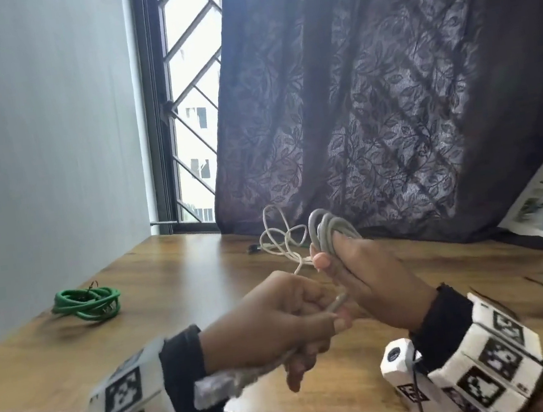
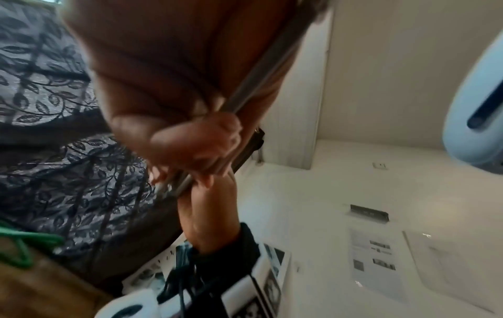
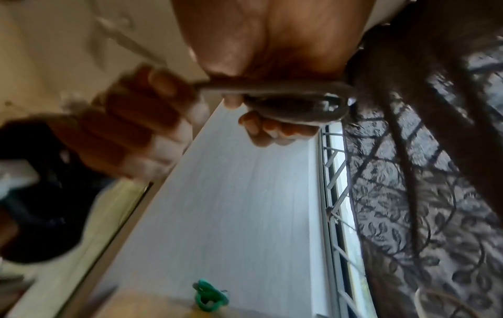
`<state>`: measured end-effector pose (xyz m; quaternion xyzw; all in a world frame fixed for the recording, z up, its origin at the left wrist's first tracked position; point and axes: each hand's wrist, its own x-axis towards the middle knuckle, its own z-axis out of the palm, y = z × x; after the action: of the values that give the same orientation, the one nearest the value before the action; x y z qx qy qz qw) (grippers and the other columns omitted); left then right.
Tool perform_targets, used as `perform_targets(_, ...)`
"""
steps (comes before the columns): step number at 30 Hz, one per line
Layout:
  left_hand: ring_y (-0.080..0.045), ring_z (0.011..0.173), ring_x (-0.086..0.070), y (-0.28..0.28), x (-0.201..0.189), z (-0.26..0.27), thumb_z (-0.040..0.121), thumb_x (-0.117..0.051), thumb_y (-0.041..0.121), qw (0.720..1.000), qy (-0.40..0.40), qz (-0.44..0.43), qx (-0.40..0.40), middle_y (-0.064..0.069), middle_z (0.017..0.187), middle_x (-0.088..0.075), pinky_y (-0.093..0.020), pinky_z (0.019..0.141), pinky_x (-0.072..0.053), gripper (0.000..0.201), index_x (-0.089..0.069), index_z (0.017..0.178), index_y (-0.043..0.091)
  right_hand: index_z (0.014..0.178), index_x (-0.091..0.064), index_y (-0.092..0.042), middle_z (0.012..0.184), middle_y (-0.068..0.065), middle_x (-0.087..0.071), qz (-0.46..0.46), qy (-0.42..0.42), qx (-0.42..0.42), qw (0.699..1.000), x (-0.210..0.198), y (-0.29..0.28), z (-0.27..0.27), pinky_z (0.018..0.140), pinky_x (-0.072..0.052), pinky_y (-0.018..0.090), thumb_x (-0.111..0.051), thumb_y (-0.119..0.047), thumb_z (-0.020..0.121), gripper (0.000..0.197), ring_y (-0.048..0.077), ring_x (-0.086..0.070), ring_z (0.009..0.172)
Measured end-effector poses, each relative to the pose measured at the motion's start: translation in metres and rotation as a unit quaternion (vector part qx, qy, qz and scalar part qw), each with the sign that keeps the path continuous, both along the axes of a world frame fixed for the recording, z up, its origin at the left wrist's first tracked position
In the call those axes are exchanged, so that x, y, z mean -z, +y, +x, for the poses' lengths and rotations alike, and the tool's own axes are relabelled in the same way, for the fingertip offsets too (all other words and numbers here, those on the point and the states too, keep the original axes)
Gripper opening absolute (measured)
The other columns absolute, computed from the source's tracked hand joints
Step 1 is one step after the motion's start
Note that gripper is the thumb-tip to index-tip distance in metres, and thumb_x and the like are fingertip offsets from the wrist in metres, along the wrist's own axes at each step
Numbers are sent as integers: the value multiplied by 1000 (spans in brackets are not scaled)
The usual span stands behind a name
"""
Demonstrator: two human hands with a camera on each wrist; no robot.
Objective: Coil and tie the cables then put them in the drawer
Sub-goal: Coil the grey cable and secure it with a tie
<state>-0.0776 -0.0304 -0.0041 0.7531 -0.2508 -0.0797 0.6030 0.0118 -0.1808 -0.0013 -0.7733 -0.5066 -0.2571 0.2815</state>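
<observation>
Head: right hand [image 1: 362, 273] grips grey cable coil [image 1: 330, 229], loops standing up above wooden table [image 1: 177, 287]. Left hand [image 1: 271, 323] pinches same cable's loose end. Green cable bundle [image 1: 86, 303] lies on table far left; white cable [image 1: 281, 239] loose near curtain [image 1: 385, 87].

Left wrist: fingers [image 2: 196, 142] curled round grey strand.

Right wrist: fingertips [image 3: 272, 129] clasp coil; blurred.

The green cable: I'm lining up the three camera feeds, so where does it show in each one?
Head: green cable coiled on the wooden table, left of both hands.
Left wrist: blurred green loops at the left edge.
Right wrist: small green bundle at bottom centre.
Shared landmark: the dark leaf-patterned curtain.
</observation>
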Motion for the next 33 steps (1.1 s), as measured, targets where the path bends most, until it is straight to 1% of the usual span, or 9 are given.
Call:
perform_targets(5, -4, 29, -43, 10, -8, 3, 76, -70, 10, 1000, 0, 24, 3, 6, 40, -49, -17, 33, -44, 17, -58, 79, -2, 68, -45, -12, 65, -16, -40, -108, 80, -99, 986, 1, -11, -8, 60, -33, 10, -17, -69, 84, 66, -2, -43, 60)
perform_targets(12, -5, 36, -49, 24, -6, 12, 81, -65, -2, 993, -5, 114, 39, 2, 50, -56, -19, 38, -49, 7, -63, 79, 5, 61, -49, -25, 48, -12, -49, -190, 267, -141, 934, 7, -20, -15, 45, -33, 9, -53, -53, 77, 33, -1, -45, 41)
perform_targets(18, -12, 50, -58, 49, -1, 16, 88, -51, 5, 982, 108, -113, 109, -13, 76, -66, -24, 45, -53, 25, -57, 113, 7, 48, -56, -19, 36, -10, -41, -49, 450, -186, 872, 15, -29, -18, 34, -24, 10, -51, -75, 69, 59, 1, -31, 29)
perform_targets(21, -14, 48, -55, 42, 5, 18, 89, -49, 3, 966, 110, -214, -97, -12, 72, -63, -22, 42, -50, 18, -65, 98, 7, 43, -52, -18, 32, -10, -38, 47, 510, -196, 836, 11, -28, -20, 36, -20, 6, -58, -62, 73, 54, 1, -24, 25)
perform_targets(24, -14, 55, -52, 41, 13, 22, 90, -50, 2, 876, -4, -297, -380, -5, 72, -58, -21, 44, -50, 14, -59, 91, 12, 43, -49, -11, 32, -3, -29, 109, 539, -166, 818, 9, -29, -17, 37, -19, 4, -53, -49, 76, 51, 3, -18, 24)
perform_targets(26, -9, 61, -50, 35, 17, 17, 87, -59, 8, 832, -172, -226, -477, -2, 71, -57, -12, 47, -43, 12, -60, 84, 19, 44, -49, -11, 34, -3, -27, 123, 532, -140, 826, 10, -28, -16, 37, -19, 5, -51, -50, 78, 52, 4, -17, 24)
perform_targets(28, -4, 53, -51, 20, 21, 8, 76, -68, 16, 842, -282, -159, -432, -6, 62, -59, -13, 44, -41, 5, -65, 78, 20, 44, -48, -12, 31, -3, -24, 123, 532, -121, 829, 12, -27, -16, 37, -16, 6, -45, -48, 81, 51, 5, -16, 25)
perform_targets(30, -6, 52, -56, 0, 31, 2, 68, -68, 25, 885, -281, -132, -347, -6, 62, -63, -21, 39, -45, 17, -69, 85, 21, 44, -46, -12, 31, -5, -23, 125, 540, -118, 824, 12, -24, -18, 37, -14, 8, -42, -47, 81, 51, 5, -16, 26)
perform_targets(33, -4, 71, -64, -21, 48, 6, 68, -65, 26, 895, -296, -44, -330, 5, 83, -69, -28, 54, -56, 40, -66, 108, 21, 45, -45, -12, 31, -4, -21, 129, 540, -124, 822, 14, -20, -19, 37, -14, 11, -41, -46, 82, 51, 5, -15, 26)
